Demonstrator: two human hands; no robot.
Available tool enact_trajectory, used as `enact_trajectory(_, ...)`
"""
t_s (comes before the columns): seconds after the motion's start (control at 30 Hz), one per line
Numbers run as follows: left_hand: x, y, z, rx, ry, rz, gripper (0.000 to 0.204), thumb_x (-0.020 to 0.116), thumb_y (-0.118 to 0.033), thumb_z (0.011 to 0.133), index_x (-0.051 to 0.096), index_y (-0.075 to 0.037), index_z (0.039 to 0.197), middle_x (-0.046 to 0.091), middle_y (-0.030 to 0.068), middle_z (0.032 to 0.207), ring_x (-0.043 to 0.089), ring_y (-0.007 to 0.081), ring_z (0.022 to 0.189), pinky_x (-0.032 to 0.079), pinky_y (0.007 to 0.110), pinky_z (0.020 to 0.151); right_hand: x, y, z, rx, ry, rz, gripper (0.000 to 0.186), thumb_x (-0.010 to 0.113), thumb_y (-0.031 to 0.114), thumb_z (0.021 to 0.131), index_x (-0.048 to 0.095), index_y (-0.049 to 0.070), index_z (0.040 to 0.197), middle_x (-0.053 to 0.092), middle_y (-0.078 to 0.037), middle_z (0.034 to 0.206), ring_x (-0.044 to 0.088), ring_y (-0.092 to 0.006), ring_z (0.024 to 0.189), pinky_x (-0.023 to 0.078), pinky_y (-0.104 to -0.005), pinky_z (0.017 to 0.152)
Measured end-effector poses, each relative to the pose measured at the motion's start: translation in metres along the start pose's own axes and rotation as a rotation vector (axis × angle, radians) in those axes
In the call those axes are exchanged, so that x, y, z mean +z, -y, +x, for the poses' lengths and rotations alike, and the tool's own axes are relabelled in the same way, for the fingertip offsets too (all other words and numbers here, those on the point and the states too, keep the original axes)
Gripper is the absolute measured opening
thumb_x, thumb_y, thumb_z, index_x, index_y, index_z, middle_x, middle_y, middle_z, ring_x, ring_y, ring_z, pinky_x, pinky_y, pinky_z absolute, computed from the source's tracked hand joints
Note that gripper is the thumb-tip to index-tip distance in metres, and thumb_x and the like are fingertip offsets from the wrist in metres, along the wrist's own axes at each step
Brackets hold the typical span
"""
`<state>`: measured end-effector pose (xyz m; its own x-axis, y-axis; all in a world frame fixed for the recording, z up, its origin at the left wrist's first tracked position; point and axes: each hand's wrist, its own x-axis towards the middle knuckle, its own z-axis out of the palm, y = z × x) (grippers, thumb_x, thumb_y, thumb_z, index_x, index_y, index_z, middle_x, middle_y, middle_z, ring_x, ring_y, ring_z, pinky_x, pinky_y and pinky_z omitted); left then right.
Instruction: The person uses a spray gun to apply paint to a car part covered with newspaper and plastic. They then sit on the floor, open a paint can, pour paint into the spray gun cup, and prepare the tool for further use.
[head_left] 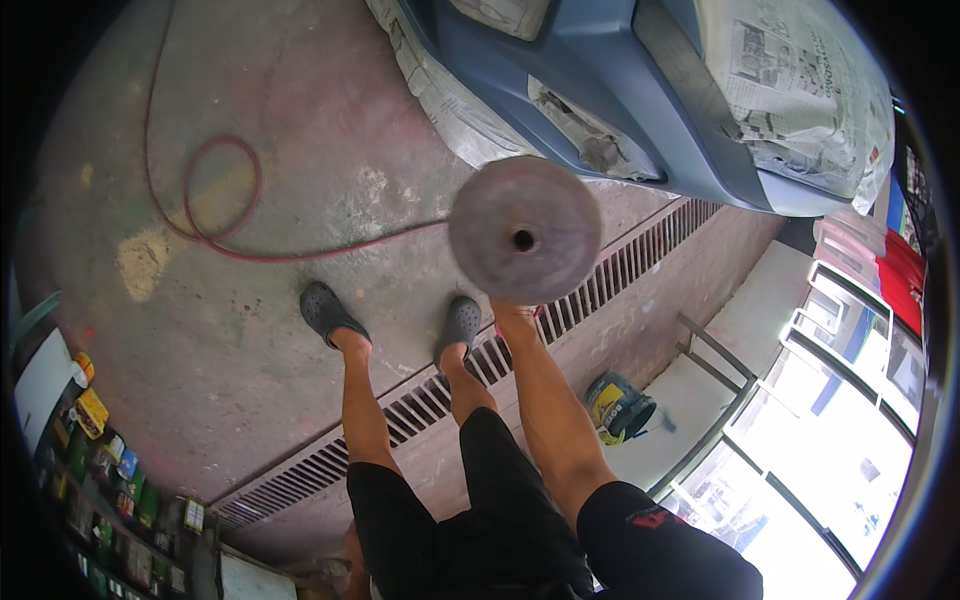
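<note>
dull grey-brown round disc (pixel 524 208): viewed from above, with a small dark hole (pixel 522 240) at its centre; raised above the rough concrete floor (pixel 230 390), overlapping in view the edge where a slotted grate (pixel 625 268) runs. material uncertain; any body beneath is hidden.

right hand (pixel 515 316): at the disc's near rim, apparently bearing it from below; the fingers are out of sight, so their closure cannot be told.

left hand (pixel 356 562): perhaps the patch of skin beside the left thigh; open or closed cannot be told.

handling: the disc looks stiff and matt, so probably not slippery; its weight cannot be read, but so broad a top would likely tip if held off-centre. the surest hold seems to be from beneath, near the middle, with the face level.

thin red flexible hose (pixel 280 260): looped toward the floor's left edge, then running to the disc's left rim, where it passes from view; any join is hidden. if joined, it would probably add drag.

blue-grey moulded panel (pixel 590 60): beyond the disc, partly covered with crumpled newspaper (pixel 800 100); contact with the disc cannot be judged.

dark grey perforated clogs (pixel 330 313): on the floor, left of the disc.
</note>
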<state>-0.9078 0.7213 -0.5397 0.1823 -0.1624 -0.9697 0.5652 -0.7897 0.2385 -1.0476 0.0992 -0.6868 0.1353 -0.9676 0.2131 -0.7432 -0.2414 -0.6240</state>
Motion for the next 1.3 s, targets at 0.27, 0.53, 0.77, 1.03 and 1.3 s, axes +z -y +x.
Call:
enact_trajectory(0.27,0.004,0.006,-0.018,0.020,0.022,0.123,0.022,0.072,-0.013,0.106,0.077,0.005,0.119,0.082,0.0098,0.104,0.075,0.0187,0.094,0.060,0.039,0.084,0.005,0.060,0.018,0.098,0.240,0.241,0.023,0.071,0.019,0.107,0.072,-0.001,0.119,0.074,-0.012,0.109,0.069,-0.0272,0.100,0.056,-0.0402,0.089)
enact_trajectory(0.53,-0.019,0.033,-0.013,-0.018,0.039,0.305,0.022,0.072,-0.013,0.105,0.077,0.004,0.118,0.082,0.0099,0.104,0.075,0.0190,0.095,0.060,0.039,0.085,-0.122,-0.050,0.013,0.343,-0.258,0.294,0.028,0.067,0.026,0.115,0.072,-0.002,0.117,0.073,-0.007,0.107,0.067,-0.0185,0.097,0.055,-0.0363,0.088)
enact_trajectory(0.77,-0.040,0.033,-0.017,0.060,-0.024,0.356,0.022,0.071,-0.013,0.105,0.077,0.004,0.118,0.082,0.0101,0.105,0.076,0.0192,0.095,0.060,0.040,0.085,-0.162,0.043,0.053,0.393,-0.393,0.066,0.025,0.065,0.024,0.118,0.069,0.000,0.127,0.070,-0.004,0.096,0.062,-0.0125,0.085,0.052,-0.0335,0.079)
enact_trajectory(1.03,-0.035,-0.056,-0.039,0.255,-0.243,0.247,0.028,0.066,-0.017,0.108,0.077,0.004,0.123,0.080,0.0149,0.101,0.075,0.0227,0.092,0.059,0.038,0.086,-0.097,0.212,0.096,0.280,0.104,0.495,0.027,0.072,0.028,0.113,0.071,0.004,0.124,0.072,-0.005,0.096,0.067,-0.0131,0.081,0.053,-0.0311,0.071)
enact_trajectory(1.3,-0.025,-0.320,-0.099,0.696,-0.309,0.164,0.081,0.079,-0.015,0.102,0.041,0.003,0.170,0.064,0.0230,0.155,0.071,0.0300,0.127,0.056,0.043,0.109,-0.138,0.454,0.056,0.005,0.729,0.556,0.054,0.079,0.039,0.106,0.061,0.003,0.142,0.065,-0.012,0.124,0.062,-0.0231,0.110,0.049,-0.0382,0.093)
